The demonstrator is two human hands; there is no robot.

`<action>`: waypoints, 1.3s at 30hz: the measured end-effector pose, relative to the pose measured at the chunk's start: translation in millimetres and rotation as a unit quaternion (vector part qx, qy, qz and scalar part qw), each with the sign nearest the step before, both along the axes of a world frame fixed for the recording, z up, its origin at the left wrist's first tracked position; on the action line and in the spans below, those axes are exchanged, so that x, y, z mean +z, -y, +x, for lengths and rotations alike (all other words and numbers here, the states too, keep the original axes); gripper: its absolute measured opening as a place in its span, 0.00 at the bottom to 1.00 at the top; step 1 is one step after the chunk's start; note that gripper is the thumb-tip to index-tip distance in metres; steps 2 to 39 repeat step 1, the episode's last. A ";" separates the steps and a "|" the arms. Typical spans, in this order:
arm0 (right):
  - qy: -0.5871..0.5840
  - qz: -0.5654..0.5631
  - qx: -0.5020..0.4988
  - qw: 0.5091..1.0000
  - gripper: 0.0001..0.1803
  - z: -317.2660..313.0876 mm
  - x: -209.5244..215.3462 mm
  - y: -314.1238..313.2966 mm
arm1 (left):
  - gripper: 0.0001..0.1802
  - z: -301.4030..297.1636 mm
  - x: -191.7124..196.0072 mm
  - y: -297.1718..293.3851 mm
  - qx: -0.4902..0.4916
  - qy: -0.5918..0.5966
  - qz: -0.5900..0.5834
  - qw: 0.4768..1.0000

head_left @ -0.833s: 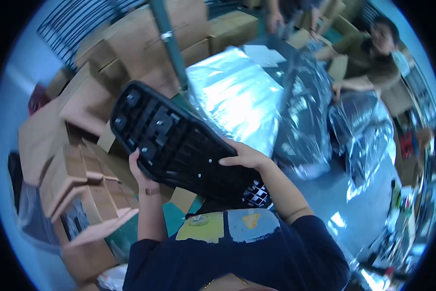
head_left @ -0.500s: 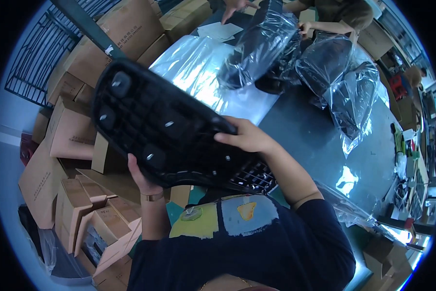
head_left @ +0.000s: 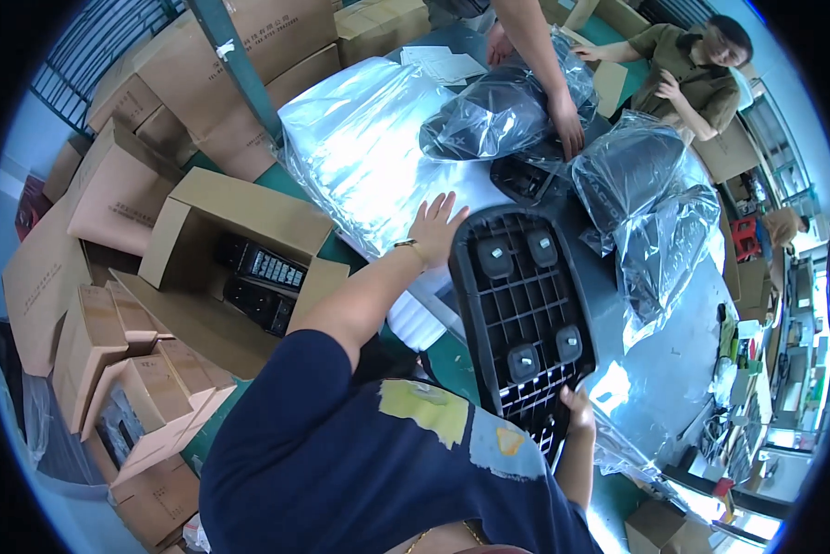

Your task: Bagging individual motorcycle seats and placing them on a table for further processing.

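Observation:
A long black ribbed plastic panel (head_left: 526, 300), with several round-cornered mounts and metal studs, stands tilted in front of me with its ribbed side showing. My right hand (head_left: 578, 411) is closed on its lower right edge, thumb on the ribbed side. My left hand (head_left: 433, 228), a bracelet at the wrist, reaches past the panel's upper left corner with fingers spread. It is at the edge of a stack of clear plastic bags (head_left: 369, 129); whether it touches the bags cannot be told.
An open carton (head_left: 249, 198) at left holds black plastic parts (head_left: 263, 286). More cartons (head_left: 124, 198) are piled behind it. Plastic-wrapped dark items (head_left: 632, 171) lie on the grey table (head_left: 673, 369). A co-worker's arm (head_left: 544, 65) reaches over them; another person (head_left: 697, 78) stands at far right.
The panel has swung from the left to the right and turned more upright. My left hand has left it and moved to the bags. The open carton's contents have come into view.

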State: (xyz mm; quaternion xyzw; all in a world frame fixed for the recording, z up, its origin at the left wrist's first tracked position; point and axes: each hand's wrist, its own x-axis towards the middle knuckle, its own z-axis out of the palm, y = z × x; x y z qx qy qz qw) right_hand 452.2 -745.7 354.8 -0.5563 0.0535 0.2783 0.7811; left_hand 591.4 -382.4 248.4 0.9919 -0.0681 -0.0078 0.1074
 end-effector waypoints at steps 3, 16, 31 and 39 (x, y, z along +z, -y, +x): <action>0.007 0.022 -0.010 1.000 0.60 -7.4 12.6 -13.1 | 0.53 6.7 -4.5 6.6 0.023 -0.034 0.052 0.998; 0.007 0.022 -0.010 1.000 0.60 -7.4 12.6 -13.1 | 0.53 6.7 -4.5 6.6 0.023 -0.034 0.052 0.998; 0.007 0.022 -0.010 1.000 0.60 -7.4 12.6 -13.1 | 0.53 6.7 -4.5 6.6 0.023 -0.034 0.052 0.998; 0.007 0.022 -0.010 1.000 0.60 -7.4 12.6 -13.1 | 0.53 6.7 -4.5 6.6 0.023 -0.034 0.052 0.998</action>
